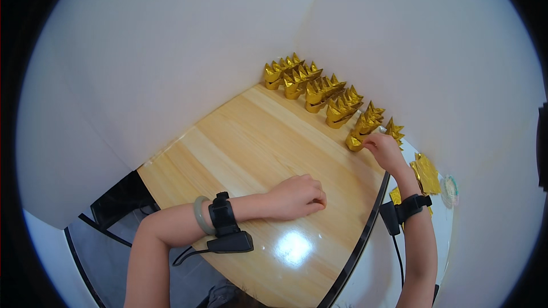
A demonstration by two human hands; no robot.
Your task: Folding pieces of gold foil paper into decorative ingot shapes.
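Rows of folded gold foil paper ingots (324, 94) with pointed tops stand along the back right edge of the wooden table (251, 137). My right hand (383, 149) reaches the near end of one row, its fingers pinched at a folded gold paper ingot (354, 141). The fingertips partly cover that piece. Another short row of ingots (394, 129) shows just behind this hand. My left hand (294, 198) is curled closed above the middle of the table, with nothing seen in it.
Flat gold foil sheets (426, 174) lie on a white surface (374, 268) right of the table's black edge, beside a small round pale object (450, 190). White walls meet behind the table. Black wrist devices (222, 217) with cables sit on both forearms.
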